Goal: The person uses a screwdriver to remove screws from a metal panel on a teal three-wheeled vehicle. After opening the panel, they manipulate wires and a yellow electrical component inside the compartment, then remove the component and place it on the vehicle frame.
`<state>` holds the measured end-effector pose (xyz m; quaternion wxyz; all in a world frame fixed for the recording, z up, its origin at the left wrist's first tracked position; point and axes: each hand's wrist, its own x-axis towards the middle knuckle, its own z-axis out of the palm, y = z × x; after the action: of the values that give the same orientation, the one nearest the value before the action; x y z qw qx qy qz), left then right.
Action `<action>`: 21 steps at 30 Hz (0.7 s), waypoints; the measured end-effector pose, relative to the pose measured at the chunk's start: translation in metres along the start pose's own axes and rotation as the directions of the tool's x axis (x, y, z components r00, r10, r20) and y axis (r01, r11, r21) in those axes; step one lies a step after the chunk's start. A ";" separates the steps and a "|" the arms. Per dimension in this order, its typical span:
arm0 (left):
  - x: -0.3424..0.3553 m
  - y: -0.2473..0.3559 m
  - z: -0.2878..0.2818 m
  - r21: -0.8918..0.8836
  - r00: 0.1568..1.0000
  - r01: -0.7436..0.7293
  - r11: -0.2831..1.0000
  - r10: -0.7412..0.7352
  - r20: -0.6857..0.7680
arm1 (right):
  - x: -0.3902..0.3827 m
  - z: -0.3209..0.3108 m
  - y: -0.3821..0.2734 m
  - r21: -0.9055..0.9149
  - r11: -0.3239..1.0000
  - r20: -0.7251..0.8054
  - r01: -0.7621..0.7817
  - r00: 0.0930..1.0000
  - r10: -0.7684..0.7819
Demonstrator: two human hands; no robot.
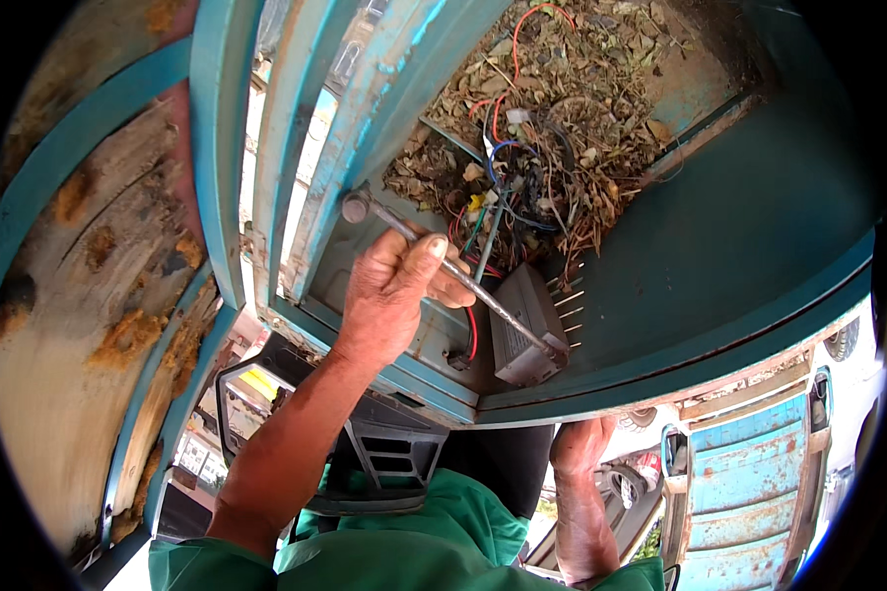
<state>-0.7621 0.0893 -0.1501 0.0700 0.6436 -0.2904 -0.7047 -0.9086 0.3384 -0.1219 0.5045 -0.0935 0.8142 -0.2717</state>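
Outdoor setting, looking at a teal-painted metal compartment (739,236) of a vehicle or machine, paint chipped and rusty in places; rusted curved panels to the left of it, a second worn teal panel (749,473) below and to its right.

Inside the compartment: a heap of dry leaves and twigs (572,89) mixed with a tangle of red, blue, black and yellow wires (508,167) — like an old nest over the wiring. Just below the tangle sits a small grey finned box-shaped electrical unit (527,330), touching the compartment floor near its lower edge.

Left hand (394,291) is clenched around a long thin silver metal rod-like tool (483,295), grasping it near its upper third. The tool's long axis runs diagonally: its knobbed head (355,207) lies up and left of the grip against the compartment's slatted frame, and the far end runs down and right from the grip to the grey unit, where it appears to touch or pass the fins. So the grey unit lies down-right of the left hand, and that hand is far nearer to it.

Right hand (581,443) is below the compartment's lower lip, fingers apparently pressed up against the underside — holding no tool; how tightly it's closed I cannot tell, fingertips hidden by the edge. Green sleeves at the bottom.
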 end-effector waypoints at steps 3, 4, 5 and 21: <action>0.007 -0.003 -0.004 -0.039 0.997 0.018 0.999 -0.015 0.071 | -0.003 -0.001 -0.017 0.463 0.838 0.028 -0.289 0.949 0.313; 0.008 -0.005 -0.005 -0.068 0.997 0.024 0.997 -0.019 0.072 | -0.006 -0.004 -0.017 0.503 0.810 0.030 -0.301 0.943 0.333; 0.010 -0.005 -0.006 -0.099 0.997 0.032 0.995 -0.024 0.075 | -0.009 -0.007 -0.019 0.542 0.780 0.032 -0.313 0.935 0.353; 0.022 0.000 -0.024 -0.472 0.955 0.073 0.879 0.075 0.288 | 0.069 0.097 -0.184 0.297 0.813 -0.107 0.500 0.864 -0.492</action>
<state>-0.7428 0.0709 -0.1690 0.1822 0.4929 -0.1152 -0.8429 -0.8794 0.1218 -0.1100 0.4141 -0.2173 0.7139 -0.5212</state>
